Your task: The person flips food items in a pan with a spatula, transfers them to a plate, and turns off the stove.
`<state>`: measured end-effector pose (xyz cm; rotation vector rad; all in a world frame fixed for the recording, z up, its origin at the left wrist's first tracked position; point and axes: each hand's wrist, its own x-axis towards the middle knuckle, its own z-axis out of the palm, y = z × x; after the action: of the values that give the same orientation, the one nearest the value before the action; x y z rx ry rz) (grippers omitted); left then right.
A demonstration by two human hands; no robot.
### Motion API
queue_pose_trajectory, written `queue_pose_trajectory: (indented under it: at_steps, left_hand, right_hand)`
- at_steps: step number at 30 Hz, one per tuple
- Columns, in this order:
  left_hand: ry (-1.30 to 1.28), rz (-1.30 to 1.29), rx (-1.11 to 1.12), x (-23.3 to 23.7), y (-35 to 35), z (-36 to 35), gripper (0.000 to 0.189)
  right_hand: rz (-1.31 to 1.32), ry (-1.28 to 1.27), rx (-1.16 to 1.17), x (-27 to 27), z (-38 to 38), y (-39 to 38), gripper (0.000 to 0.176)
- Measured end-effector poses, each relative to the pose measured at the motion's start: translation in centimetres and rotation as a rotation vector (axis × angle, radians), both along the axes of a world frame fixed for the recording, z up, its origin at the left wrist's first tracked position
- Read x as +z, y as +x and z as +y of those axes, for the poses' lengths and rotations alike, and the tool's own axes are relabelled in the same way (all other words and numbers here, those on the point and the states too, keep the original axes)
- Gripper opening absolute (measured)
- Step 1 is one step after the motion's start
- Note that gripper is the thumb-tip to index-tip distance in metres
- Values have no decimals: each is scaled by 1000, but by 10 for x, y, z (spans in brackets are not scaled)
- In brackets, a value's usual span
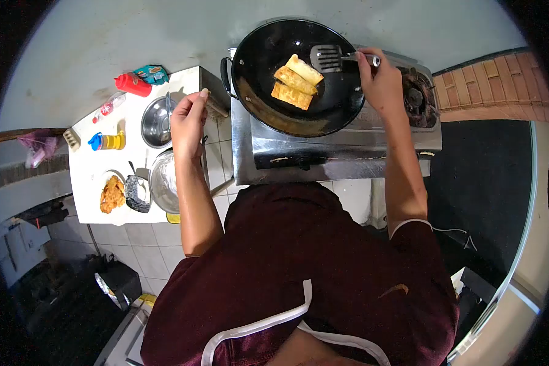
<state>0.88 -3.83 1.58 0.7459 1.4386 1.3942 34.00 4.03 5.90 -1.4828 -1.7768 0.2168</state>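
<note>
Nearest the camera: one person in a maroon short-sleeved shirt [299, 268], both forearms extended forward.

White square tabletop [88, 174], to the person's left, carries:
- one white plate of browned fried food [112, 195];
- one small dark bowl with a spoon in it [137, 194], touching that plate;
- two round steel bowls, the nearer [163, 181] at the tabletop edge, the farther [157, 122] with a utensil standing in it;
- three bottles: one yellow with a blue cap [107, 141], one clear with a red cap [107, 108], one red squeeze bottle [133, 84];
- one teal packet [151, 73] at the far corner.

Left hand [189, 119]: raised above the tabletop's right edge, fingers curled with thumb and forefinger together. Whether anything is pinched cannot be told.

One stainless steel gas stove [341, 146], straight ahead, with one burner [416, 94] uncovered on the right.

One round black wok [287, 116] sits on the stove's left side. It contains three golden rectangular fried pieces [296, 82], lying side by side and touching.

Right hand [381, 79]: fingers clenched around the handle of one slotted metal spatula [326, 58], whose blade rests inside the wok just beside the farthest piece.
</note>
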Motion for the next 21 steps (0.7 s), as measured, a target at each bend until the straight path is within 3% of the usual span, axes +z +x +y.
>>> queue_pose_trajectory:
  at_steps: [3, 8, 14, 18, 21]
  left_hand:
    - [-10, 30, -4, -1, -1, -1, 16]
    - [-5, 14, 10, -1, 4, -6, 15]
    - [2, 34, 27, -1, 0, -7, 15]
    - [-4, 46, 19, 0, 4, -5, 15]
    - [-7, 47, 6, 0, 6, -3, 16]
  right_hand:
    - [-98, -164, 26, 4, 12, 4, 24]
    - [152, -248, -38, -32, 36, 18, 32]
    - [243, -136, -212, -33, 30, 25, 34]
    - [188, -235, -180, -31, 30, 25, 35]
    - [134, -81, -107, -43, 39, 26, 34]
